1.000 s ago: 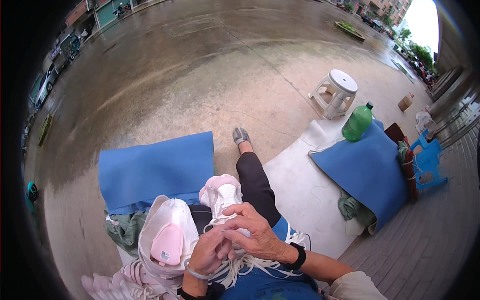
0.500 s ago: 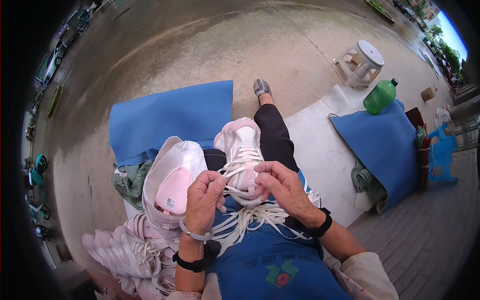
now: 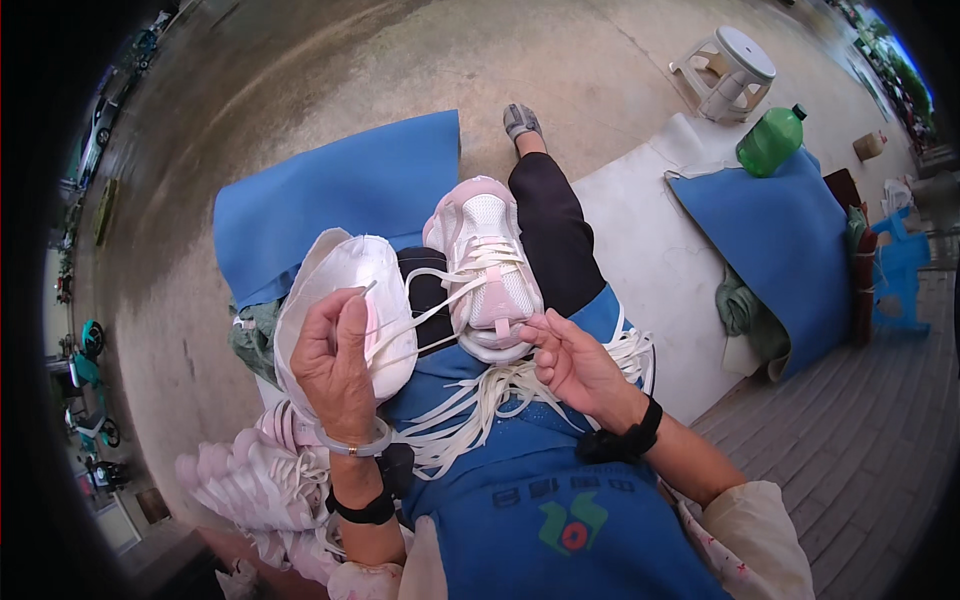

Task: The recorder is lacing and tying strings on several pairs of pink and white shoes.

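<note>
A pink and white sneaker (image 3: 478, 222) rests on my lap, toe pointing away from me. Long cream shoelace (image 3: 433, 317) strands run from its eyelets to my left hand (image 3: 338, 375), whose thumb and fingers are closed on them. A thin grey tip shows past that thumb. Beside the sneaker's heel, my right hand (image 3: 580, 368) has its thumb and forefinger pinched; what lies between them, if anything, is too small to make out. A bundle of loose cream laces (image 3: 490, 400) drapes across my blue apron (image 3: 480, 510). Behind my left hand lies a white shoe-shaped piece (image 3: 390, 262) with a pink patch, partly hidden.
Several pink and white sneakers (image 3: 250, 485) are piled at my lower left. Blue sheets (image 3: 340, 190) lie ahead and to the right. A green bottle (image 3: 770, 142), a white stool (image 3: 735, 70) and a blue plastic stool (image 3: 903, 270) stand to the right.
My left hand has moved left, away from the sneaker, drawing lace strands out with it. My right hand stays near the heel. The view has tilted down slightly.
</note>
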`<state>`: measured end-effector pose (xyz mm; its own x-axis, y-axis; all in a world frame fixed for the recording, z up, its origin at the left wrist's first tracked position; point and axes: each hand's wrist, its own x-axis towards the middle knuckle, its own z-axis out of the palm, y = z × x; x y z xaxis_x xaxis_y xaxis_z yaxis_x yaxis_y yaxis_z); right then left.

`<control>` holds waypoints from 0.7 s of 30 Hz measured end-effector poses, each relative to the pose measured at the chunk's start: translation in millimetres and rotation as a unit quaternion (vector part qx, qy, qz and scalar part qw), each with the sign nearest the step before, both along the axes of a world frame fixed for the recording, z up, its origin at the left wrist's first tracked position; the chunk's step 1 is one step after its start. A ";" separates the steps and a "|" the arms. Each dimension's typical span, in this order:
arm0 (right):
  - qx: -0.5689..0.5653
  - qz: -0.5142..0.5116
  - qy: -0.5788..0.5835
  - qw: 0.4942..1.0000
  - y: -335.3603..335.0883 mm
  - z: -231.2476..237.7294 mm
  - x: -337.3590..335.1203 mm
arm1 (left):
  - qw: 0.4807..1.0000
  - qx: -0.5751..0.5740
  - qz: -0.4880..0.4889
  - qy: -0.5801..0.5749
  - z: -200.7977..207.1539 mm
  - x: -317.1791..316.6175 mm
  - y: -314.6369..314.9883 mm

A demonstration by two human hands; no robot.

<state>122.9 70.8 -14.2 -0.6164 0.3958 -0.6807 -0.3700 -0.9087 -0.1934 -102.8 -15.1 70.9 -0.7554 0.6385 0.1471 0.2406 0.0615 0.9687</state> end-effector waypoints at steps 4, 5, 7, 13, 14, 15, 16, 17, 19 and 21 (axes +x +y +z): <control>0.002 0.006 0.065 0.998 -5.6 -1.8 -8.8 | 0.988 -0.089 -0.120 -0.028 -24.4 23.0 14.7; -0.005 0.033 0.057 0.998 2.5 1.1 -17.3 | 0.984 -0.108 -0.138 -0.037 -30.9 28.3 21.7; -0.011 0.058 0.051 0.997 9.3 -2.8 -30.2 | 0.978 -0.126 -0.158 -0.045 -47.0 38.1 30.8; 0.062 0.122 -0.027 0.990 12.6 -22.2 -12.3 | 0.970 -0.179 -0.158 0.052 -72.0 57.2 38.9; 0.070 0.132 -0.020 0.989 12.7 -24.3 -5.6 | 0.967 -0.191 -0.164 0.045 -67.9 59.6 39.0; 0.078 0.143 -0.013 0.987 13.1 -26.3 -3.3 | 0.966 -0.195 -0.165 0.047 -69.7 60.7 38.3; 0.073 0.136 -0.010 0.988 14.1 -23.9 -6.1 | 0.967 -0.194 -0.154 0.058 -71.9 62.0 38.2; 0.069 0.135 -0.007 0.988 15.1 -21.9 -6.7 | 0.968 -0.193 -0.143 0.069 -73.6 63.0 38.3; 0.076 0.153 -0.015 0.985 15.8 -20.5 -7.2 | 0.967 -0.197 -0.140 0.078 -75.0 63.3 40.6; 0.078 0.152 -0.008 0.985 17.4 -23.9 -7.5 | 0.964 -0.193 -0.149 0.103 -75.7 62.5 44.2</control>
<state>115.4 88.3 -38.0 -0.7128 0.2952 -0.6362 -0.0808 -0.9357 -0.3435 -40.3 29.2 -4.8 -0.5102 0.8599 -0.0171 0.4884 0.3060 0.8172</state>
